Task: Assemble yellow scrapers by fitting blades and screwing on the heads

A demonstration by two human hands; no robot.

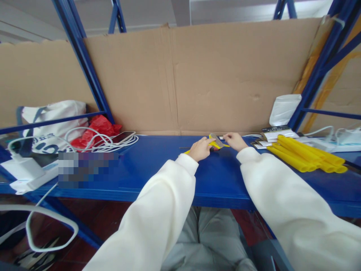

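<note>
My left hand [199, 148] is closed on a small yellow item with a flat grey face [216, 140], held just above the blue shelf [166, 165]. Its exact kind is too small to make out. A bit of yellow and a thin dark strip show at the left of that hand, low by the shelf surface. Close by on the right, my right hand [235, 140] has its fingertips pinched together near the yellow item's edge. Whatever lies between those fingertips is too small to name.
Several yellow tubes [307, 154] lie at the right, beside flat packets [278, 133] and a white pouch [284, 109]. Coiled white cables [124, 141], a red plastic bag [98, 130] and a white cloth bag [56, 120] are at the left. Cardboard [220, 75] walls the back.
</note>
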